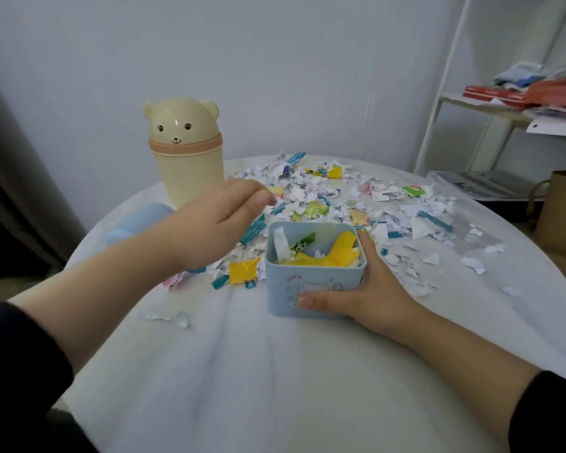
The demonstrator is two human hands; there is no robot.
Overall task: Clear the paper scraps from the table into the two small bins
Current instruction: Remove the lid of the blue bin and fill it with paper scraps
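The paper scraps [311, 194] lie thick across the worktop [242, 371], most of them just beyond and to either side of my left hand [223, 220], thinning out well to the right of it. The blue bin [311, 289] stands just right of that hand and already holds yellow, white and green bits, up to about its rim.

I judge the step to be gathering: fetching another pinch from the heap to drop into the blue bin. There is a long way to go, since most of the litter is not yet cleared.

My left grip hovers over the near edge of the heap, fingers bent down and bunched. The fingertips are blurred, so I cannot tell whether they have a scrap or nothing.

My right hand [376, 295] holds the blue bin steady: thumb [311, 301] pressed flat on the front wall, fingers wrapped round the far right side, a firm grip.

Next I would need to close on a small tuft, lift it and carry it the short way right over the bin's mouth. Light bits may flutter off, and this bin looks nearly full.

The bear bin [187, 152] stands beyond my left wrist, its domed lid on. A yellow scrap [242, 271] lies just under my left grip, beside the blue bin.
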